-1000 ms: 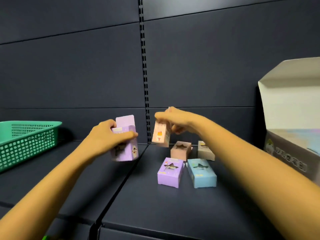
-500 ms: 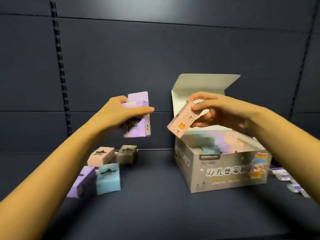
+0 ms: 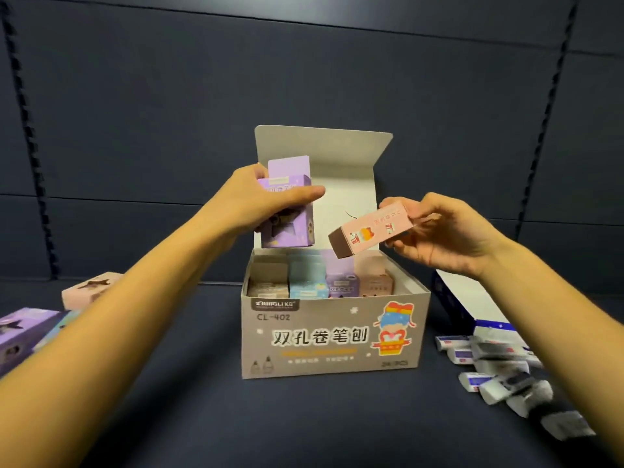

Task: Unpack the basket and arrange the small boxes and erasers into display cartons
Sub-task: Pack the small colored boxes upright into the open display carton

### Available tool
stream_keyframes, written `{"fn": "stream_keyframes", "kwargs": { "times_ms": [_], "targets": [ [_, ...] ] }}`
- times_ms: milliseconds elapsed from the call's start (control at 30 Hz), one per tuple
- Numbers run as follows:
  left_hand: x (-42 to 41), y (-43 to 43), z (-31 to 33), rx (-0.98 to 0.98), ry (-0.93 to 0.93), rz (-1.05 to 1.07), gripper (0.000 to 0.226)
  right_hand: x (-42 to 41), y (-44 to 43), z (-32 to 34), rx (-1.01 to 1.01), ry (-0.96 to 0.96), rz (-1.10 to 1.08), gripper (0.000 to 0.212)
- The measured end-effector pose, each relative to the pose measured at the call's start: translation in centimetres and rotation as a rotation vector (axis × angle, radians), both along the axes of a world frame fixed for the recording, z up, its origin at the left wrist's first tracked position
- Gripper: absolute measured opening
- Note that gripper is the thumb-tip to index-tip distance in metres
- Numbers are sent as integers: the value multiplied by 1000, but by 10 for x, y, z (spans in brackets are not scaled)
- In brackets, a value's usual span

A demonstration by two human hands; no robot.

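A grey display carton (image 3: 334, 336) stands open in the middle of the dark shelf, lid flap up, with rows of small brown, blue, purple and pink boxes inside. My left hand (image 3: 256, 201) grips a purple small box (image 3: 290, 214) upright above the carton's left rear corner. My right hand (image 3: 439, 234) holds a pink small box (image 3: 368, 233) tilted, its brown end pointing down toward the carton's right side. Neither held box touches the carton.
Loose small boxes lie at the left: a pink one (image 3: 89, 290) and a purple one (image 3: 20, 331). A pile of white wrapped erasers (image 3: 489, 366) lies at the right, beside a blue-and-white carton (image 3: 462, 302). Dark shelf back panel behind.
The view has swung right, so the green basket is out of sight and the carton is centred. Both hands carried their boxes over to the carton; the pink box now tilts down toward it.
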State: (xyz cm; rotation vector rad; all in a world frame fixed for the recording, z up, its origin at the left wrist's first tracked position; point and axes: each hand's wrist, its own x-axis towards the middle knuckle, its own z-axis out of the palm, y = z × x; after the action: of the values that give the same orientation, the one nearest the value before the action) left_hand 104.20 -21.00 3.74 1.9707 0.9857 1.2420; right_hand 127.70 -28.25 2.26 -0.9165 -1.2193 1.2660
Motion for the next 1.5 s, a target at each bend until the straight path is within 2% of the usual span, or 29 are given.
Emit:
{"fn": "stream_keyframes", "kwargs": {
  "times_ms": [67,133,200,267,433,500,567,633,733,900,1033,1100,1200,1333,1500],
  "targets": [
    [35,-6,-7,14,1,77,42,33,-2,-1,-16,-50,95,17],
    [36,-7,-8,17,9,84,41,35,4,-4,-5,-158,-3,6],
    [37,-5,-10,17,29,86,39,34,10,-6,-20,-327,-105,18],
    [42,-6,-9,35,45,98,38,33,18,-6,-24,-541,-146,20],
    [47,-4,-11,68,129,93,35,44,23,8,63,-824,-165,3],
    [49,-1,-14,71,134,18,29,49,23,15,90,-961,-132,14],
    [53,3,-18,48,152,-95,38,51,22,19,124,-1033,-93,21],
    [57,6,-22,24,189,-175,47,53,21,20,142,-1070,-62,29],
    [63,9,-26,25,233,-225,41,56,20,19,148,-1136,-36,38],
    [63,16,-30,24,337,-234,40,61,17,19,200,-1202,-40,33],
    [63,18,-31,42,305,-177,42,61,15,23,205,-1218,-12,28],
    [64,19,-29,28,271,-175,36,60,15,26,228,-1240,-29,28],
    [64,19,-27,-10,217,-178,27,61,17,31,236,-1258,-44,34],
    [63,20,-32,-52,186,-180,28,63,19,31,236,-1282,-84,45],
    [63,19,-43,-36,303,-167,37,63,21,31,199,-1243,-103,53]
  ]
}}
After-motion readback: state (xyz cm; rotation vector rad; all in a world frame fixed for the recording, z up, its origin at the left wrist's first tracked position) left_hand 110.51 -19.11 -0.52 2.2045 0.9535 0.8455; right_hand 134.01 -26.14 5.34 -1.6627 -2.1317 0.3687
